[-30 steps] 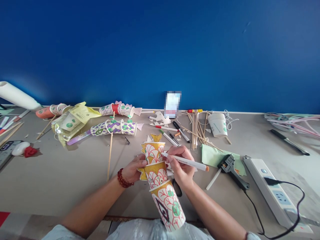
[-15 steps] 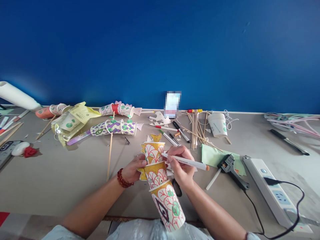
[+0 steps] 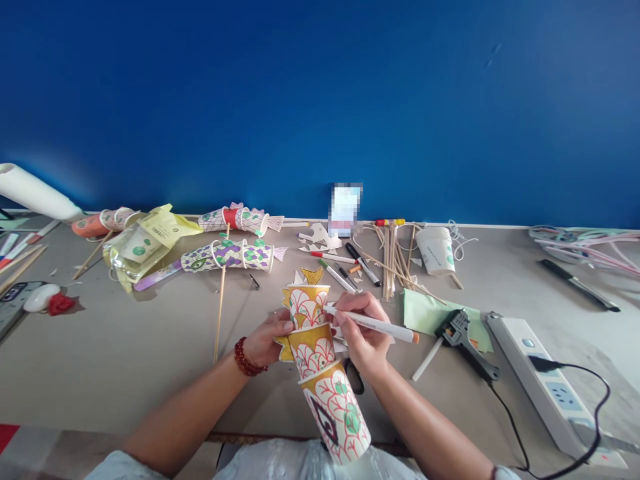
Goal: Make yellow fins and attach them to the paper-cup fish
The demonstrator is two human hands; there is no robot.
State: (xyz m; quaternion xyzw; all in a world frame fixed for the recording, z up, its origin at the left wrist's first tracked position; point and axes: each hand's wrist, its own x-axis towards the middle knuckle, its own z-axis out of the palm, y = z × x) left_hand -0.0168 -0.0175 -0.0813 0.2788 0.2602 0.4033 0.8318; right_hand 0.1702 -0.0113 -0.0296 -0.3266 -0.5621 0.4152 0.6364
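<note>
A fish made of three joined paper cups (image 3: pixel 336 415) points its large end towards my body. Red scale lines, yellow bands, green patches and a black eye decorate it, with a yellow tail at the far end. My left hand (image 3: pixel 269 339) is closed on its left side, beside the yellow paper fins. Between the fingers of my right hand (image 3: pixel 367 333) is a white marker (image 3: pixel 383 325) with an orange end, its tip at the right edge of the farthest cup. Part of the left fingers is hidden behind the cups.
Other cup fish (image 3: pixel 227 256) on sticks lie at the back left beside a yellow packet (image 3: pixel 153 240). Several markers (image 3: pixel 363 263) and wooden sticks (image 3: pixel 389 260) lie beyond my hands. On the right are stacked paper cups (image 3: pixel 436 250), a glue gun (image 3: pixel 465 343) and a power strip (image 3: pixel 545 380).
Almost nothing differs. The marker's orange end sits very slightly lower, while both hands and the cup fish stay in place.
</note>
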